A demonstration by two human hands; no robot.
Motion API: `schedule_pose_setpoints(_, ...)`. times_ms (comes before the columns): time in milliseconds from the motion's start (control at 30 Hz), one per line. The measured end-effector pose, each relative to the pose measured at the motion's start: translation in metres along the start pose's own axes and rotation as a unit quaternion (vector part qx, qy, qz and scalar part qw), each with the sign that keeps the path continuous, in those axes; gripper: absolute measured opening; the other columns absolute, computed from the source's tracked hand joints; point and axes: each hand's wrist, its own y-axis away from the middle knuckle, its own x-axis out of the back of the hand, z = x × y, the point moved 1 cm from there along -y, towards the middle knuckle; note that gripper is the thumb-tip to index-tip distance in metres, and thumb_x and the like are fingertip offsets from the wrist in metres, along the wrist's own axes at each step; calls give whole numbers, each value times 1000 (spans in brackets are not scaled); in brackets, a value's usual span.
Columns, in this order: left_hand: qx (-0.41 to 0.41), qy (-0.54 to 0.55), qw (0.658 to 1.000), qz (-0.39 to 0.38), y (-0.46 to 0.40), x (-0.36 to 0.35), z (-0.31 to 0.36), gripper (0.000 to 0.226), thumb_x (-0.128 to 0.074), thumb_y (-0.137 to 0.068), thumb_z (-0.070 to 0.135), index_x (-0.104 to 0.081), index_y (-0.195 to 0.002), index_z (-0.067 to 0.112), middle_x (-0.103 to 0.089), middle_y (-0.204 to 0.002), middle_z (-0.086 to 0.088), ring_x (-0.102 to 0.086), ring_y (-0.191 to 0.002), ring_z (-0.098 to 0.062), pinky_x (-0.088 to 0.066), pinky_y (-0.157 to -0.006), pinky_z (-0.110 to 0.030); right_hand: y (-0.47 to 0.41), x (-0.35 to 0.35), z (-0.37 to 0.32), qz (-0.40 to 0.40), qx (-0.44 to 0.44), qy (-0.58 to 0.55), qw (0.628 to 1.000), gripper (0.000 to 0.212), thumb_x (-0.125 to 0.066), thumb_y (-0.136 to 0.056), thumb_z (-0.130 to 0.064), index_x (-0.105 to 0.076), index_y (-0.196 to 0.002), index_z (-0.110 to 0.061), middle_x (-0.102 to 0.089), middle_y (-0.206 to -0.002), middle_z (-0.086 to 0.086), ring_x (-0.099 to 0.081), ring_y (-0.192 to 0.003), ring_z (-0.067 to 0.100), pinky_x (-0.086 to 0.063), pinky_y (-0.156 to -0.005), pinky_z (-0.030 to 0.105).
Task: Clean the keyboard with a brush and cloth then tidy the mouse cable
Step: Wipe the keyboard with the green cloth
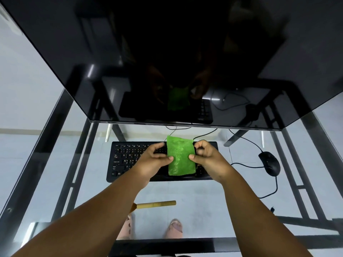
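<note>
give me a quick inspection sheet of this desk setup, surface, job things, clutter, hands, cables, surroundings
surface: glass desk top on a dark frame, floor visible through it
job's things: green cloth held over the black keyboard; brush lies on the glass nearer the person, its bristle end hidden by the left arm; black mouse right of the keyboard
clutter: nothing seen
hands: left hand pinches the cloth's left edge, right hand pinches its right edge
cables: mouse cable loops loose across the glass, not tidied; other cables run behind the keyboard
surroundings: dark monitor, switched off, reflecting the desk; person's feet below the glass
</note>
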Motion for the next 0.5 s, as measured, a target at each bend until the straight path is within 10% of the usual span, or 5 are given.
schedule_pose_setpoints(200, -66, -46, 996, -32, 4, -11, 2, 56, -68, -85, 1, -53, -130, 30, -65, -81, -5, -66, -82, -9, -50, -75, -16, 12, 11, -4, -9, 18, 20, 1000, 51, -65, -87, 6, -48, -128, -21, -71, -91, 18, -70, -89, 25, -56, -86, 39)
schedule_pose_setpoints(500, -5, -326, 945, 13, -12, -22, -1, 17, -68, -88, 22, -69, -99, 9, -68, -91, -4, -61, -83, -16, -47, -72, -25, 14, 14, 1, 36, -77, 203, 975, 10, -70, -88, -11, -69, -95, -5, -67, -82, 7, -63, -68, 11, -52, -60, 21)
